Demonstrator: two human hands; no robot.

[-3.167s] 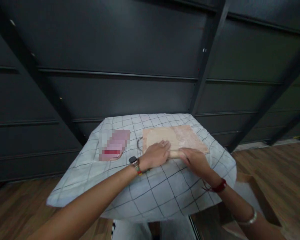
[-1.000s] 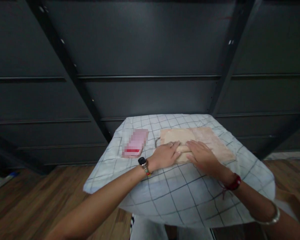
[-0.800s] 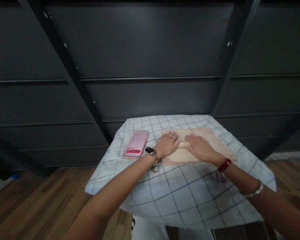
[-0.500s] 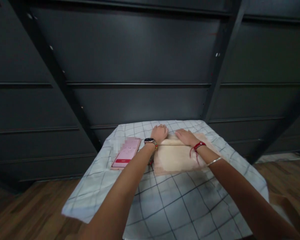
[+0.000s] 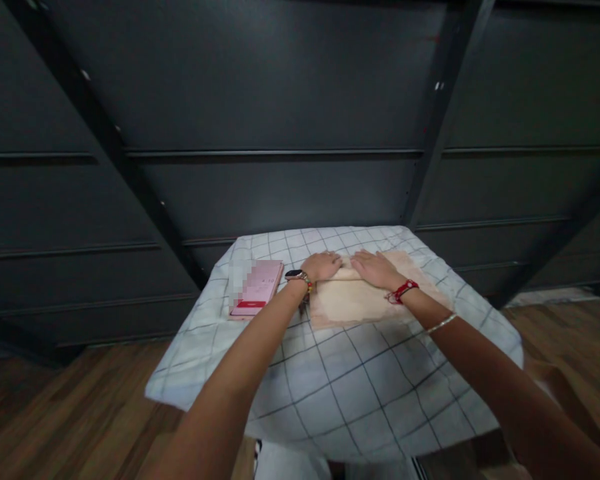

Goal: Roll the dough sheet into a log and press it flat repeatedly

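Observation:
A thin cream cloth with a peach border lies spread over the table, its far part turned over into a roll. My left hand rests on the left part of that roll, fingers laid over it and pointing right. On the roll's right part lies my right hand, palm down with the fingers stretched out. Both hands touch the cloth, a small gap between their fingertips. The undersides of the fingers are hidden. A pink phone with a lit screen lies left of my left wrist.
A white checked tablecloth covers the small table and hangs over its edges. Right behind the table stands a dark metal panel wall with ribs. Wooden floor shows on both sides. A brown box-like thing is partly visible at lower right.
My fingers have moved closer together over the roll, and my left hand's fingers now reach further right. The camera view has tilted slightly downward. The phone stays in place on the table.

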